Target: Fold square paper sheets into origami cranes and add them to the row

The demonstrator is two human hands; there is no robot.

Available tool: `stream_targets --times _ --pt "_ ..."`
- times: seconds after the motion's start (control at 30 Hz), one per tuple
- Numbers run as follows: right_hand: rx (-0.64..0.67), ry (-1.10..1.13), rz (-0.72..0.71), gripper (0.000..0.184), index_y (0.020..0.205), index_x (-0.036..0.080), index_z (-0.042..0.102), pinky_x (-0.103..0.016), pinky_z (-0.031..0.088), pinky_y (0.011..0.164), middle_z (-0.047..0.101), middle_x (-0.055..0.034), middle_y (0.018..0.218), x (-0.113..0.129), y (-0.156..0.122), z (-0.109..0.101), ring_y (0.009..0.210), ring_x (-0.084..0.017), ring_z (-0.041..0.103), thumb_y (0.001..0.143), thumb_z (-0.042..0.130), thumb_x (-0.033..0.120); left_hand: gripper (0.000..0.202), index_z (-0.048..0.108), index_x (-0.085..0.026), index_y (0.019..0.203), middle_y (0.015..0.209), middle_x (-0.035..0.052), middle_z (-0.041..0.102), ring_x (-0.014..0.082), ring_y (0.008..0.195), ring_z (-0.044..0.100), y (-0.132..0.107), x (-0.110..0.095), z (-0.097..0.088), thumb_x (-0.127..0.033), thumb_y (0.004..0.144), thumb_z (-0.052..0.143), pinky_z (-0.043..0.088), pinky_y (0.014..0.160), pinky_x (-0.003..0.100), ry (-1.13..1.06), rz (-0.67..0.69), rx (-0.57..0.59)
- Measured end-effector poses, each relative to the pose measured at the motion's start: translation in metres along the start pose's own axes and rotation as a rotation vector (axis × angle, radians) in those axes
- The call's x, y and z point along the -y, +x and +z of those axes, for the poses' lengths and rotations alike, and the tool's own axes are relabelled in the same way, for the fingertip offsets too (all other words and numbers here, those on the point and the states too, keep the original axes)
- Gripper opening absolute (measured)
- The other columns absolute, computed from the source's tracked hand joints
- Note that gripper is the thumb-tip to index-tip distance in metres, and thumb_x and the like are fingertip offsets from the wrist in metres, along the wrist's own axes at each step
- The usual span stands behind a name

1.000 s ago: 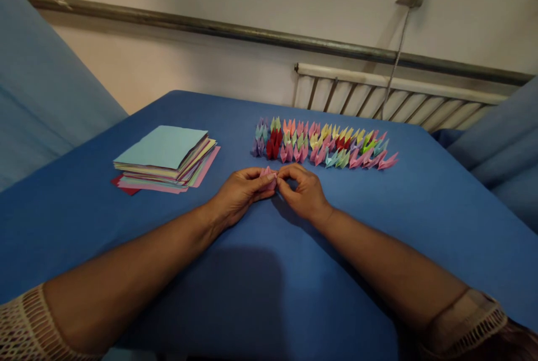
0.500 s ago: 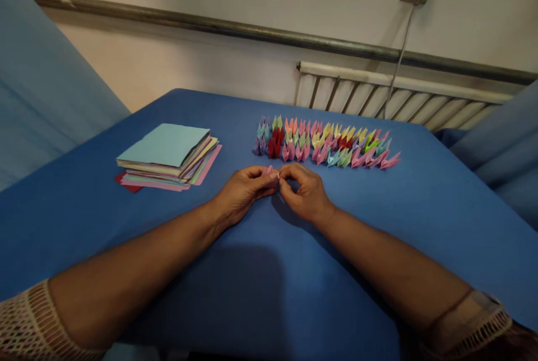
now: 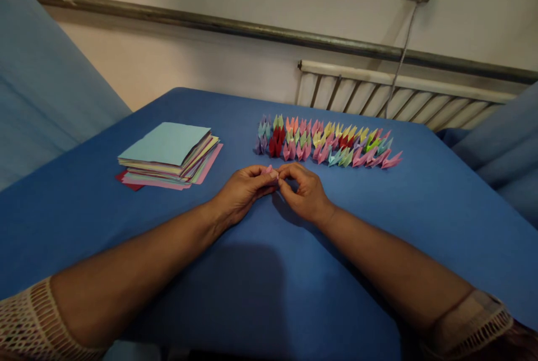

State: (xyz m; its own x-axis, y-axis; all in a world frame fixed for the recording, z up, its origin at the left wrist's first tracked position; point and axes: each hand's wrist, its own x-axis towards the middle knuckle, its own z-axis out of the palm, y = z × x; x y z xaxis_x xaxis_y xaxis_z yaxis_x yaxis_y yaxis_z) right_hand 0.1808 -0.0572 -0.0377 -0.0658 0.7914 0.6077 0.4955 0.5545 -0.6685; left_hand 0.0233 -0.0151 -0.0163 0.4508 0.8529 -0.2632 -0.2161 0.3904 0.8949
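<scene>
A small folded piece of pink paper is held between my two hands, just above the blue table, and fingers cover most of it. My left hand is closed on it, thumb on top and fingers beneath. At the paper's right end, my right hand pinches its edge between thumb and forefinger. Beyond the hands stand several rows of folded paper cranes in pink, red, yellow, green, purple and blue. To the left lies a stack of square coloured paper with a light blue sheet on top.
The blue table stretches out under both forearms. Behind it are a wall with a metal rail, a white radiator and a hanging cord. Blue curtains hang at the left and right.
Both hands keep nearly the same place and grip on the pink paper. The whole view has shifted very slightly.
</scene>
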Motion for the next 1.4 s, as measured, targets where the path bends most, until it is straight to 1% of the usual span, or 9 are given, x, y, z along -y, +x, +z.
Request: stream_targets --times 0.17,0.3,0.43,0.63,1.0,1.1,1.23,1.33,1.4 --pt "-0.019 -0.030 0.009 0.014 0.088 0.022 0.056 -0.034 0.049 0.083 0.064 -0.0044 0.092 -0.0049 -0.0006 0.0014 0.088 -0.019 0.061 0.079 0.057 0.012 0.017 0.070 -0.015 0.074 0.076 -0.0007 0.066 0.0093 0.078 0.061 0.0008 -0.0024 -0.0013 -0.024 0.068 0.082 0.047 0.088 0.027 -0.029 -0.039 0.020" --pt "-0.076 -0.042 0.054 0.009 0.083 0.022 0.057 -0.033 0.049 0.078 0.062 -0.0028 0.087 -0.0070 -0.0001 0.0022 0.083 -0.017 0.060 0.080 0.058 0.014 0.015 0.072 -0.015 0.074 0.078 0.0006 0.068 0.0105 0.080 0.062 -0.0001 -0.0042 -0.0004 -0.024 0.067 0.082 0.047 0.089 0.027 -0.044 -0.048 0.054" --pt "-0.066 -0.010 0.069 0.010 0.077 0.022 0.058 -0.032 0.050 0.077 0.061 -0.0021 0.085 -0.0056 0.0006 0.0032 0.083 -0.017 0.060 0.080 0.059 0.013 0.014 0.073 -0.015 0.076 0.083 0.0028 0.071 0.0121 0.083 0.064 -0.0002 -0.0042 0.0000 -0.023 0.068 0.082 0.047 0.091 0.028 -0.041 -0.033 0.071" --pt "-0.110 0.068 0.150 0.007 0.076 0.021 0.058 -0.029 0.050 0.071 0.061 -0.0012 0.082 -0.0062 0.0024 0.0049 0.075 -0.015 0.060 0.080 0.062 0.016 0.014 0.075 -0.015 0.079 0.084 0.0028 0.071 0.0118 0.086 0.064 0.0014 -0.0017 -0.0020 -0.023 0.069 0.081 0.046 0.094 0.028 -0.034 -0.033 0.069" --pt "-0.134 0.108 0.134 0.006 0.078 0.022 0.062 -0.030 0.048 0.072 0.062 -0.0027 0.084 -0.0003 0.0044 0.0004 0.079 -0.016 0.059 0.083 0.059 0.022 0.018 0.076 -0.015 0.080 0.086 0.0045 0.072 0.0124 0.085 0.064 0.0006 0.0000 -0.0008 -0.026 0.068 0.082 0.046 0.091 0.029 0.019 0.002 0.042" --pt "-0.143 0.281 0.260 0.009 0.077 0.021 0.062 -0.029 0.047 0.068 0.061 -0.0014 0.078 -0.0021 0.0055 0.0023 0.071 -0.014 0.057 0.083 0.060 0.028 0.020 0.076 -0.015 0.079 0.083 0.0042 0.072 0.0125 0.082 0.064 0.0001 0.0002 0.0007 -0.029 0.066 0.083 0.047 0.090 0.029 0.054 0.052 0.020" --pt "-0.072 0.499 0.482 0.024 0.075 0.020 0.064 -0.028 0.043 0.061 0.060 0.0002 0.067 -0.0050 0.0074 0.0018 0.062 -0.013 0.054 0.083 0.060 0.042 0.026 0.077 -0.017 0.089 0.092 0.0059 0.074 0.0154 0.088 0.065 0.0012 0.0003 -0.0004 -0.033 0.069 0.081 0.047 0.092 0.032 0.150 0.127 -0.008" --pt "-0.048 0.581 0.537 0.033 0.077 0.020 0.067 -0.027 0.042 0.060 0.064 -0.0018 0.073 -0.0051 0.0082 -0.0006 0.064 -0.013 0.054 0.083 0.059 0.051 0.028 0.077 -0.020 0.094 0.100 0.0067 0.074 0.0183 0.095 0.065 0.0007 -0.0013 -0.0008 -0.035 0.072 0.078 0.045 0.096 0.035 0.293 0.224 -0.033" --pt "-0.033 0.598 0.539 0.036 0.078 0.020 0.068 -0.027 0.041 0.059 0.063 -0.0014 0.072 -0.0044 0.0083 -0.0018 0.063 -0.012 0.053 0.082 0.060 0.055 0.022 0.078 -0.022 0.090 0.103 0.0062 0.073 0.0200 0.100 0.064 -0.0010 -0.0028 -0.0001 -0.035 0.072 0.077 0.043 0.100 0.037 0.416 0.324 -0.065"
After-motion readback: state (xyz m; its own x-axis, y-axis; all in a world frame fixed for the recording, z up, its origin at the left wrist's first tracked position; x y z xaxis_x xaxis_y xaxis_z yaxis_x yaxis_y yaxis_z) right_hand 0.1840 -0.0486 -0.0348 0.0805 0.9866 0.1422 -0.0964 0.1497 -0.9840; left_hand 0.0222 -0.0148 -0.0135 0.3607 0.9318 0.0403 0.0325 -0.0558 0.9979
